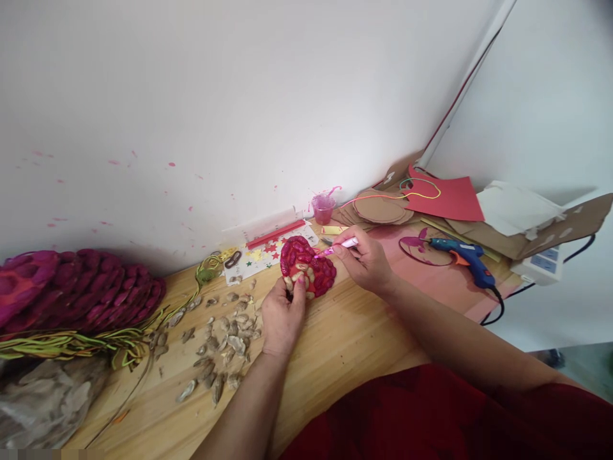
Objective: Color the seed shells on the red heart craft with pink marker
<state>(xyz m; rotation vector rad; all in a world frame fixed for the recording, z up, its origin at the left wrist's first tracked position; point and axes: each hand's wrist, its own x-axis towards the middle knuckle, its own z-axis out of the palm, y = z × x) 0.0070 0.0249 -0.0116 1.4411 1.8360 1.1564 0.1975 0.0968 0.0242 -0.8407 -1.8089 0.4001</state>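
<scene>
While my left hand [282, 314] pinches the peanut-covered piece [303, 263] by its near edge over the worktop [335, 338], my right hand [364, 259] pinches a brush [351, 242] at the magenta shells [297, 246]. If my left thumb [299, 289] strays onto wet paint, it could smear colour across the pale shells [310, 276], and a hard push of the brush might knock one loose; a careless reach could also tip the paint cup [324, 209] by the wall [287, 115].
</scene>
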